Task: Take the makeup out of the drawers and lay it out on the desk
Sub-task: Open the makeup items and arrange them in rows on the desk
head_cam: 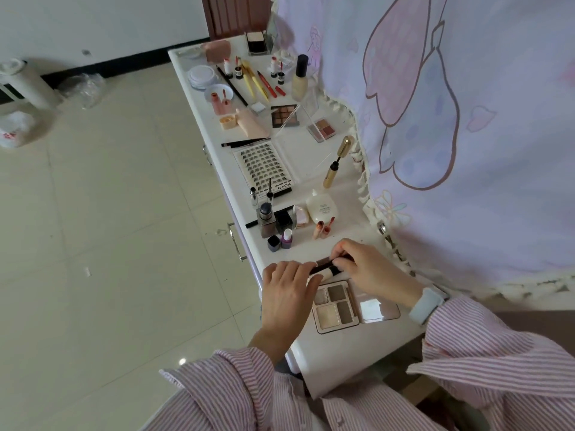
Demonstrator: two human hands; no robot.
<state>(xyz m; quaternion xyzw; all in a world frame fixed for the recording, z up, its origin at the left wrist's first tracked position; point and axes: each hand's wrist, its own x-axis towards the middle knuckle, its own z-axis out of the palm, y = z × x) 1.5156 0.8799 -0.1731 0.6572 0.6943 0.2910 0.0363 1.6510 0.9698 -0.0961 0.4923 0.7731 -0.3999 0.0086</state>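
Makeup lies spread along the narrow white desk (326, 353). Both hands meet over its near end on a small dark stick with a cream end (326, 269). My left hand (287, 295) holds the near part of the stick, and my right hand (370, 269) pinches its dark far part. Just below them lies an open eyeshadow palette (337, 306) with its mirror lid flat to the right. Beyond are small nail polish bottles (280, 239), a white lotion bottle (322, 208), a lash tray (264, 166) and a gold mascara (337, 161).
Drawer handles (236, 242) stick out on the desk's left side above a tiled floor. A pastel cartoon curtain (466, 119) with a fringed edge hangs along the right. Further back lie palettes, pencils, lipsticks and a foundation bottle (300, 77). A white bin (21, 85) stands far left.
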